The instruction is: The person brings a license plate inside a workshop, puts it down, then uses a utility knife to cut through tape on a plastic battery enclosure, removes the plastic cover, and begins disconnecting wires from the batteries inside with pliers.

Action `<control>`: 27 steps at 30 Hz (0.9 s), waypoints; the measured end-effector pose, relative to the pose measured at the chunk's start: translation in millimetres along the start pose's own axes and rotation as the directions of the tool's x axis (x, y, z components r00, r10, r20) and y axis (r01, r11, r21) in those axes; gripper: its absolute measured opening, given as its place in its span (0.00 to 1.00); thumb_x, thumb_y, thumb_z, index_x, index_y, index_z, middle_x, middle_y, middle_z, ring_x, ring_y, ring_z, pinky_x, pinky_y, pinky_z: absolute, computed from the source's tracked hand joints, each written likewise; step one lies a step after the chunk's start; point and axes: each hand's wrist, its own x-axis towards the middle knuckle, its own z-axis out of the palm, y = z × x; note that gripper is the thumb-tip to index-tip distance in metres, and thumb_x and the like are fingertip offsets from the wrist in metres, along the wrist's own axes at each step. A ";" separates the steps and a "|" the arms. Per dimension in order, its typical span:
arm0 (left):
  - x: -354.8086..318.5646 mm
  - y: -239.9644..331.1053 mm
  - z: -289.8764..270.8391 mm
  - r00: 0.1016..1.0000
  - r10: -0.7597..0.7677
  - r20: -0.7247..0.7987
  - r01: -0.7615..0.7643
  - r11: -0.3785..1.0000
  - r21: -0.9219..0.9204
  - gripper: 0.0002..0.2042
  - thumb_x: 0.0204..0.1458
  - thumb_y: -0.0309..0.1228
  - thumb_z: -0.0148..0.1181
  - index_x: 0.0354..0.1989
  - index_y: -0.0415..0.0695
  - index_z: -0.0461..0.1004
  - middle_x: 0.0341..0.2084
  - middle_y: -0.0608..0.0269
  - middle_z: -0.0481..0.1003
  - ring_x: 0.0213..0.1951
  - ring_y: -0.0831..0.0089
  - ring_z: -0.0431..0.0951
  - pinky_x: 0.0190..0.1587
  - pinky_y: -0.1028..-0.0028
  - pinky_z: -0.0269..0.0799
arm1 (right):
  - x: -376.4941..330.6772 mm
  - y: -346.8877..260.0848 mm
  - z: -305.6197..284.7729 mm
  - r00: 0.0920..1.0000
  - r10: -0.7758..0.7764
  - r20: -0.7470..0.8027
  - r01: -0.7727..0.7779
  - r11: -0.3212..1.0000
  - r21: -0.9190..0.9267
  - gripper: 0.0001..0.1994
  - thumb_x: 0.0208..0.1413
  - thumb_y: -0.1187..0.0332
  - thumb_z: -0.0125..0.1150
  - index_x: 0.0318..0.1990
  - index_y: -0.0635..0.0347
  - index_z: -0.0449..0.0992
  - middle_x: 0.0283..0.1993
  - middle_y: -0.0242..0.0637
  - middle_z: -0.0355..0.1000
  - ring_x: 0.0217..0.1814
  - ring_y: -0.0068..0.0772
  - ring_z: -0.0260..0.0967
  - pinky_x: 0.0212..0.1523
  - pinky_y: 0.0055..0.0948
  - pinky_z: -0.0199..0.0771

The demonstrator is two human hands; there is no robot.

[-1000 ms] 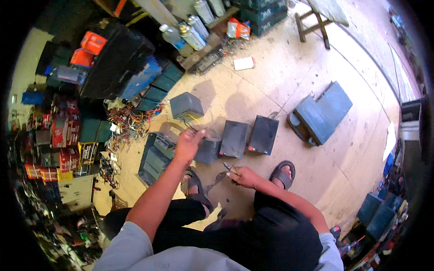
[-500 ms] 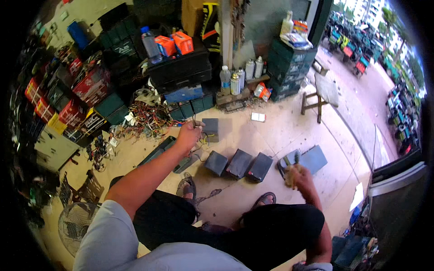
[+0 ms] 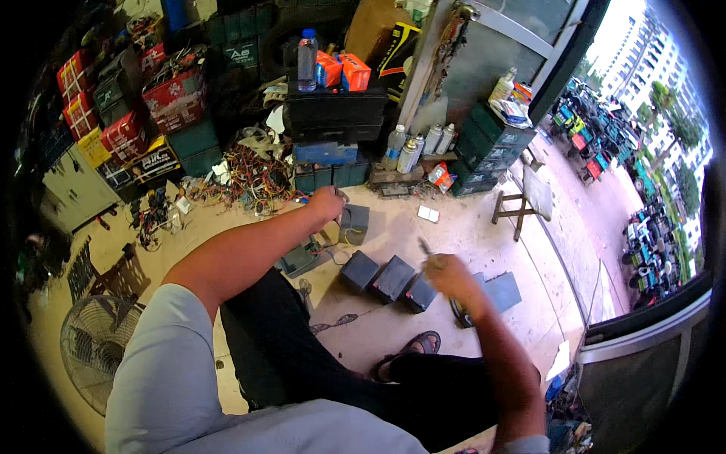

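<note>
My left hand (image 3: 328, 205) is closed around something small and dark, too hidden to name, above a grey block-shaped battery (image 3: 355, 225). Thin wires (image 3: 325, 247) run below this hand toward an open dark-green case (image 3: 300, 257). My right hand (image 3: 454, 278) grips a short, narrow tool (image 3: 425, 247) whose tip points up and away; its kind is unclear. Beneath and left of that hand, dark batteries stand in a row: one at the left (image 3: 359, 272), one in the middle (image 3: 392, 279), one partly behind my fingers (image 3: 419, 294). A flat grey block (image 3: 502, 292) lies farther right.
A tangle of coloured wires (image 3: 253, 178) lies at the far left. Behind it stand stacked batteries and boxes (image 3: 174, 106). Spray cans (image 3: 408, 155), a wooden stool (image 3: 523, 200) and a white card (image 3: 428, 214) are beyond the row. A fan (image 3: 98, 344) stands at left.
My right hand has lifted from beside the flat grey block and swung left with its tool, over the end of the battery row. My left hand stays near the far battery. The view has turned.
</note>
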 end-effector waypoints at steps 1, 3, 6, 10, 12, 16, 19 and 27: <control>7.5 0.5 7.0 0.999 0.001 0.044 0.000 0.999 -0.034 0.05 0.62 0.23 0.55 0.41 0.36 0.76 0.22 0.63 0.71 0.22 0.73 0.71 0.23 0.69 0.69 | 17.9 22.3 38.7 0.997 0.035 -0.068 -0.037 0.999 -0.030 0.18 0.60 0.54 0.61 0.44 0.62 0.80 0.43 0.59 0.78 0.46 0.65 0.76 0.48 0.55 0.75; 11.0 7.4 18.5 0.996 -0.086 0.004 0.086 0.993 -0.084 0.04 0.62 0.22 0.55 0.41 0.36 0.76 0.22 0.62 0.72 0.21 0.71 0.72 0.23 0.68 0.71 | 37.4 32.0 104.2 0.988 0.077 -0.132 -0.083 0.996 -0.034 0.19 0.58 0.54 0.63 0.43 0.64 0.80 0.41 0.59 0.78 0.46 0.64 0.77 0.49 0.55 0.76; 13.0 28.8 6.0 0.989 -0.128 -0.071 0.123 0.990 -0.065 0.05 0.62 0.21 0.54 0.41 0.36 0.76 0.22 0.61 0.73 0.20 0.68 0.74 0.23 0.66 0.74 | 81.6 36.8 183.7 0.989 0.052 -0.140 -0.065 0.993 -0.094 0.22 0.58 0.52 0.65 0.44 0.66 0.79 0.44 0.61 0.78 0.50 0.64 0.76 0.52 0.54 0.76; 23.1 22.0 -14.1 0.994 -0.086 -0.066 0.083 0.995 -0.057 0.05 0.62 0.22 0.53 0.41 0.36 0.75 0.22 0.61 0.74 0.20 0.69 0.74 0.23 0.67 0.73 | 114.9 36.7 237.0 0.971 0.019 -0.240 -0.042 0.995 -0.090 0.34 0.53 0.47 0.70 0.57 0.68 0.71 0.61 0.62 0.72 0.58 0.63 0.74 0.56 0.52 0.75; 25.6 23.6 -8.9 0.997 -0.049 -0.057 0.046 0.998 -0.054 0.05 0.62 0.23 0.53 0.41 0.37 0.75 0.22 0.61 0.74 0.21 0.70 0.74 0.23 0.67 0.73 | 133.0 50.2 257.0 0.977 0.035 -0.211 -0.077 0.977 -0.197 0.43 0.49 0.45 0.73 0.63 0.68 0.64 0.65 0.61 0.67 0.59 0.62 0.73 0.56 0.50 0.77; 25.1 22.1 -1.2 0.996 -0.017 -0.087 0.018 1.000 0.010 0.05 0.62 0.24 0.54 0.41 0.37 0.76 0.22 0.62 0.74 0.22 0.72 0.74 0.23 0.68 0.71 | 152.9 38.6 260.8 0.985 0.171 -0.025 -0.171 0.943 -0.284 0.54 0.43 0.42 0.77 0.67 0.71 0.55 0.65 0.59 0.66 0.60 0.58 0.74 0.56 0.47 0.78; 33.1 16.0 0.7 0.993 0.036 -0.109 -0.029 0.997 0.065 0.04 0.62 0.24 0.56 0.39 0.37 0.76 0.22 0.63 0.74 0.21 0.72 0.73 0.23 0.69 0.69 | 151.1 25.7 249.9 0.976 0.215 -0.025 -0.212 0.926 -0.311 0.50 0.40 0.40 0.78 0.62 0.71 0.63 0.60 0.56 0.70 0.59 0.57 0.75 0.56 0.47 0.79; 46.5 4.6 -2.9 0.981 0.089 -0.174 -0.066 0.988 0.138 0.04 0.62 0.24 0.56 0.40 0.39 0.76 0.21 0.63 0.74 0.20 0.72 0.72 0.23 0.68 0.68 | 134.6 -34.4 278.0 0.785 0.560 -0.265 -0.576 0.817 0.021 0.45 0.37 0.38 0.80 0.52 0.70 0.72 0.56 0.54 0.74 0.59 0.55 0.75 0.58 0.46 0.77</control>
